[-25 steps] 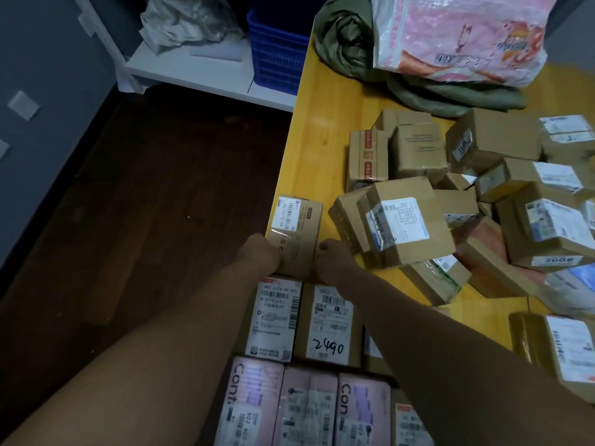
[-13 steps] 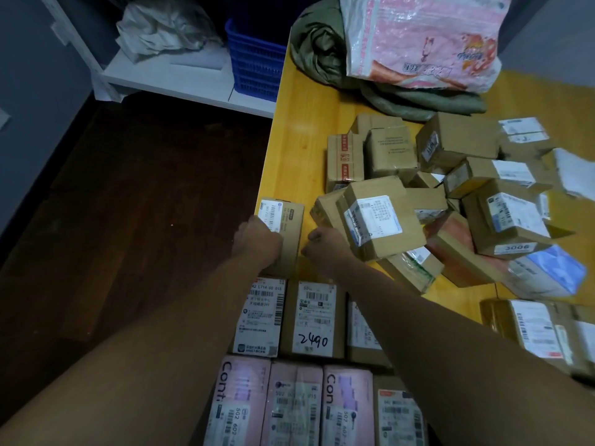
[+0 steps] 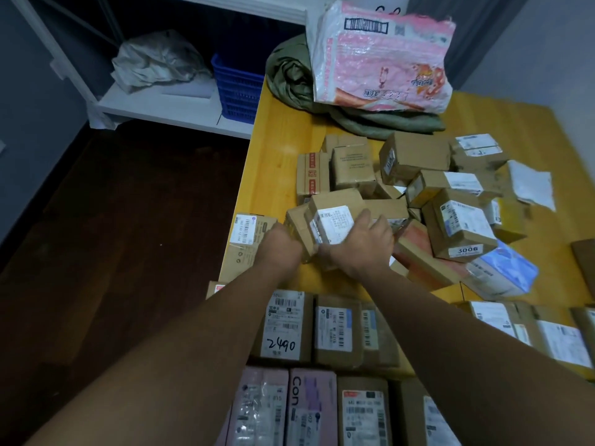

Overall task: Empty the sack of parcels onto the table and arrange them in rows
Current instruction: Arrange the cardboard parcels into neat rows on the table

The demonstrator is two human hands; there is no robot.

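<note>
Dim, bluish indoor light leaves the dark floor and the recess above the shelf close to black, while the yellow table shows a faint sheen near its far left edge. White labels on the parcels are the brightest spots. Shadows are soft. Wide-angle bending curves the frame's edges; small print is smeared.

A parcel-sorting room: labelled cartons crowd the yellow table (white shelving behind).

Both hands are off the edge box. Right hand now grips the labelled box in the pile; left hand moved against its left side.
</note>
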